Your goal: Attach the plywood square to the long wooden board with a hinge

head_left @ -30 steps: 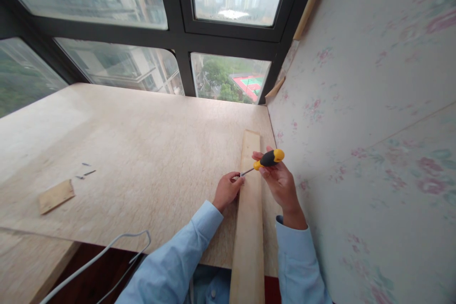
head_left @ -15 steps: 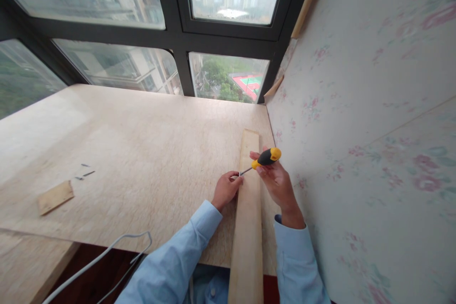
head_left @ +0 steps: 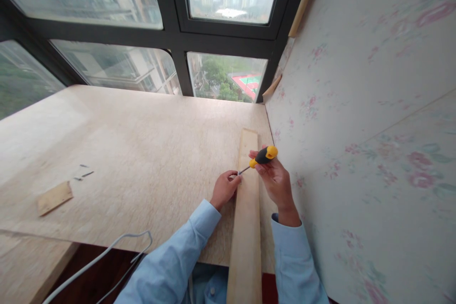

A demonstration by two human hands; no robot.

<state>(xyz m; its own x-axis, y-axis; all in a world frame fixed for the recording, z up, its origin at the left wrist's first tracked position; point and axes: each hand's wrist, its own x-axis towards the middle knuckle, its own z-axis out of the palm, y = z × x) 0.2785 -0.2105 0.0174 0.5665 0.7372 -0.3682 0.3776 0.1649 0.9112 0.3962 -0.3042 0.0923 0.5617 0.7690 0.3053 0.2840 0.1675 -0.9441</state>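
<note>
A long pale wooden board point(head_left: 245, 237) lies on the stone sill, running from my body towards the window. My right hand point(head_left: 277, 181) grips a yellow and black screwdriver point(head_left: 263, 156) by its handle, holding it tilted over the board. Its thin metal shaft points down and left to the board's left edge. There my left hand point(head_left: 225, 188) pinches something small at the screwdriver's tip, with thumb and forefinger together. What sits between those fingers is too small to make out; a bit of it looks light or metallic.
On the left of the sill point(head_left: 142, 152) lie a small wooden offcut point(head_left: 54, 198) and several thin dark screws or nails point(head_left: 87, 174). A white cable point(head_left: 103, 254) loops over the front edge. A flowered papered wall point(head_left: 356, 152) stands close on the right, dark-framed windows point(head_left: 228, 40) ahead.
The whole view has shifted slightly. Both hands, the screwdriver and the board keep nearly the same places relative to one another.
</note>
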